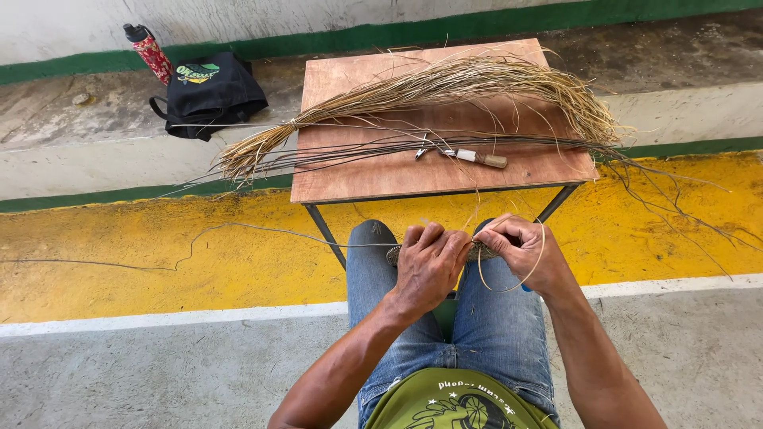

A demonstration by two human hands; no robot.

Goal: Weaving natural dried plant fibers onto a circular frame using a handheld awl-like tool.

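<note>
My left hand point(429, 262) and my right hand point(520, 250) are closed together over my knees on a small round woven piece point(477, 253) that shows only at its edges between the fingers. A thin pale fibre strand point(509, 284) loops down from my right hand. Another long strand point(238, 232) trails from my left hand out to the left across the floor. I sit in blue jeans point(493, 326) in front of a small wooden table point(381, 171).
On the table lie a tied bundle of dry straw fibres point(445, 87), several thin dark reeds point(358, 147) and a knife with a wooden handle point(477, 157). A black bag point(211, 91) and a red bottle point(151, 52) sit on the concrete step at the back left.
</note>
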